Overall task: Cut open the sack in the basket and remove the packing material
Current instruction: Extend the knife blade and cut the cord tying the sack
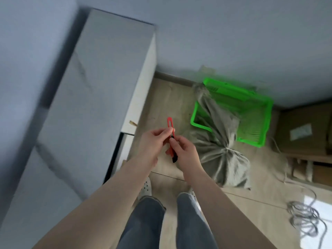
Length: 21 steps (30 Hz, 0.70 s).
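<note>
Right hand point(181, 150) curled round the lower body of a red utility knife point(171, 139), fingers wrapped on the handle near its black end. Left hand point(152, 142) pinching the same knife higher up, thumb and fingertips closed on the red casing about midway along. Knife held roughly upright between both hands, red tip pointing away from the body, black butt toward it. Blade not discernible through the motion blur.

Grey-beige sack point(221, 141) lying to the right of the hands, tied at a cinched waist, upper part draped over the near-left rim of a green plastic basket point(258, 112), lower bulging part resting on the floor point(167, 97) outside it. Basket slatted, set on the floor close to the wall point(233, 42), well apart from the knife. Sack not yet cut.

White cabinet point(100, 83) standing to the left, its top seen from above. Cardboard boxes point(305, 130) at far right beside the basket. Coil of grey cable point(303, 220) on the floor at lower right. Grey trouser legs point(147, 225) and pale shoes point(146, 187) visible below the forearms, standing on the floor.
</note>
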Available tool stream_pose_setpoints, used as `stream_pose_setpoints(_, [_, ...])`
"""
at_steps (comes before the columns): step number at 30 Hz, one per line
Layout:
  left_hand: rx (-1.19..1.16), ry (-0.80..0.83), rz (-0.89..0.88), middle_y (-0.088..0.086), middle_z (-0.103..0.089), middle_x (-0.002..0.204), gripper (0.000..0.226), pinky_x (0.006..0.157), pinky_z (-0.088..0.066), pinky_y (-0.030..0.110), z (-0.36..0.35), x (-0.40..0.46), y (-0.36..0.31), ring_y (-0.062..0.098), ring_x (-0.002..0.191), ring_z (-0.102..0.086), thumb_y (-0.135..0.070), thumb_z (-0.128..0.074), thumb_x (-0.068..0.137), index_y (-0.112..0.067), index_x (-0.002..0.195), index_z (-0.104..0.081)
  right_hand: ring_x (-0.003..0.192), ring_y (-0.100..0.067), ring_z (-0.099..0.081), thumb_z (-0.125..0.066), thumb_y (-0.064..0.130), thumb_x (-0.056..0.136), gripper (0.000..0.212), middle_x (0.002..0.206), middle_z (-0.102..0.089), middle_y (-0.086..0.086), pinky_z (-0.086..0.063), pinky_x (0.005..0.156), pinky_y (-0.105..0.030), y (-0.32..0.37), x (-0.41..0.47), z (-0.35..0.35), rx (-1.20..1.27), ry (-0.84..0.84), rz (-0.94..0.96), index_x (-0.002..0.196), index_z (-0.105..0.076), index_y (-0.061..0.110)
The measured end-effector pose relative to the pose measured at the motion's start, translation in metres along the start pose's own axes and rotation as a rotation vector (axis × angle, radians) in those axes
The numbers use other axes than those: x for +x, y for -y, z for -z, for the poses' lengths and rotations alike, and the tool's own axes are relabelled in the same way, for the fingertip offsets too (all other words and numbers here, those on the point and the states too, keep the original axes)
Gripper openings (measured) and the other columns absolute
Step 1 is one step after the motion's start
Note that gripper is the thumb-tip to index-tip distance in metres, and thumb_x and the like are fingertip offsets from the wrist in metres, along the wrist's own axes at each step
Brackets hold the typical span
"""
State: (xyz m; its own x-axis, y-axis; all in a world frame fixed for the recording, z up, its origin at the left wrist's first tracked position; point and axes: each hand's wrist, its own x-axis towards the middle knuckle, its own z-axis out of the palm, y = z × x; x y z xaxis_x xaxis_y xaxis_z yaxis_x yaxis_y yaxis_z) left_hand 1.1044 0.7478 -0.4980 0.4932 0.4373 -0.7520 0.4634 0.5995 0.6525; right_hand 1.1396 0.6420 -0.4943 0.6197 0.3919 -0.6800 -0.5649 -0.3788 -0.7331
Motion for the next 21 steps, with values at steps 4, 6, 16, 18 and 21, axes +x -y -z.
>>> stream_pose_setpoints(4, [0.207,0.110,0.039,0.003,-0.070,0.084,0.013,0.076,-0.051,0.024,-0.072,0.009,0.066,0.013,0.076,-0.063,-0.023,-0.063,0.092,-0.017,0.085,-0.072,0.053,-0.008,-0.047,-0.054,0.018,0.098,0.020,0.056,-0.058,0.007,-0.038,0.052,-0.020,-0.053,-0.006,0.082,0.140,-0.150,-0.070,0.084,-0.068,0.015])
stream_pose_setpoints(6, [0.302,0.110,0.047,-0.004,-0.069,0.083,0.015,0.080,-0.048,0.027,-0.108,0.021,0.100,0.011,0.078,-0.062,-0.027,-0.060,0.094,-0.025,0.083,-0.070,0.055,-0.009,-0.047,-0.054,0.019,0.097,0.022,0.059,-0.058,0.004,-0.037,0.055,-0.023,-0.082,0.000,0.128,0.233,-0.262,-0.151,0.080,-0.067,0.016])
stream_pose_setpoints(16, [0.669,0.039,0.051,0.007,-0.058,0.132,0.054,0.103,-0.042,0.032,-0.239,0.108,0.256,0.021,0.120,-0.056,-0.024,-0.073,0.084,-0.012,0.133,-0.053,0.062,-0.014,-0.051,-0.056,0.019,0.097,0.020,0.071,-0.063,-0.005,-0.040,0.062,-0.026,-0.211,0.052,0.309,0.224,-0.267,-0.394,0.088,-0.071,0.010])
stream_pose_setpoints(18, [0.771,-0.003,0.019,0.007,-0.051,0.139,0.065,0.106,-0.039,0.035,-0.253,0.126,0.275,0.022,0.126,-0.051,-0.028,-0.075,0.081,-0.013,0.138,-0.047,0.062,-0.014,-0.051,-0.055,0.018,0.098,0.020,0.072,-0.061,-0.007,-0.041,0.062,-0.025,-0.222,0.062,0.322,0.255,-0.246,-0.400,0.089,-0.071,0.008])
stream_pose_setpoints(21, [0.834,-0.044,-0.053,0.008,-0.042,0.145,0.073,0.110,-0.033,0.033,-0.272,0.147,0.291,0.022,0.132,-0.044,-0.029,-0.076,0.081,-0.012,0.142,-0.039,0.058,-0.012,-0.050,-0.052,0.014,0.099,0.020,0.069,-0.059,-0.006,-0.041,0.061,-0.023,-0.229,0.070,0.335,0.314,-0.212,-0.404,0.091,-0.070,0.007])
